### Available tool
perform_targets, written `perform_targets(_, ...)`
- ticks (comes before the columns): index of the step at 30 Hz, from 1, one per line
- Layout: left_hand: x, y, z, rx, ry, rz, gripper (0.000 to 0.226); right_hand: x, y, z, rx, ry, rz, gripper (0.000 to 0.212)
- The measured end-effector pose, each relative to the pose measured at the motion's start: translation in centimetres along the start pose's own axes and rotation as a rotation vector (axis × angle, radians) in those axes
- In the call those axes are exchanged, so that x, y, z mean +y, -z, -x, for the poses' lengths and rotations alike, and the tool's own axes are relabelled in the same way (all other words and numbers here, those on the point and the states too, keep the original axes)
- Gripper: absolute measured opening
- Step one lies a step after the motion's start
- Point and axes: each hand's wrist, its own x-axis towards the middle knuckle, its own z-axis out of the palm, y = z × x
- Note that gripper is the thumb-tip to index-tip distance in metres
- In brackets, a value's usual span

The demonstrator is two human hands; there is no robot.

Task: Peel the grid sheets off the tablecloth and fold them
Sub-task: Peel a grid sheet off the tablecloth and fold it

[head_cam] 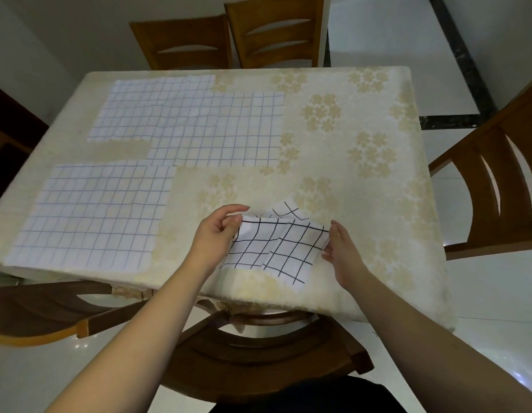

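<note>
While both hands work at the near edge of the table, a folded grid sheet [273, 248] with bold black lines is held between them, lifted a little off the tablecloth [363, 186]. Left hand [218, 234] pinches the sheet's upper left corner, thumb and fingers curled on it, index finger stretched out above. Right hand [340, 250] grips the sheet's right edge, fingertips tucked round it. Sheet is doubled over, a back layer peeking up behind the top edge, lower corner hanging toward the table's near edge.

Three more grid sheets lie flat on the tablecloth, fainter lines: near-left sheet [91, 216] by the left edge, middle sheet [220, 129] at centre, far-left sheet [139, 108] partly tucked under the middle one. Tablecloth is cream with pale flower clusters.

Wooden chairs around: two at the far side [229, 37], one right [497, 180], one near [258, 353], one at left [44, 308]. Glossy white floor [482, 293].
</note>
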Motion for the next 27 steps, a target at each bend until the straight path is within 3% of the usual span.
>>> perform_targets(5,0.9,1.3,0.5,0.005,0.026,-0.063,0.018,-2.2,0.5,1.4,-0.035,0.202,-0.055,0.021)
perform_targets(9,0.7,2.4,0.7,-0.003,0.048,-0.102,0.022,-4.5,0.8,3.0,-0.055,0.287,-0.002,0.018)
perform_targets(15,0.5,4.5,0.2,0.023,-0.046,-0.467,0.015,-6.4,0.9,5.1,0.056,0.493,0.442,0.016)
perform_targets(21,0.5,6.8,-0.1,-0.068,-0.238,-0.614,0.009,-6.2,-0.1,7.2,0.175,0.636,0.649,0.007)
perform_targets(24,0.1,8.2,0.0,-0.156,-0.221,-0.547,0.008,-5.8,-0.3,8.1,0.112,0.604,0.584,0.007)
perform_targets(27,-0.3,9.1,0.7,-0.269,-0.089,-0.416,0.012,-5.3,-1.0,9.4,-0.032,0.463,0.388,0.006)
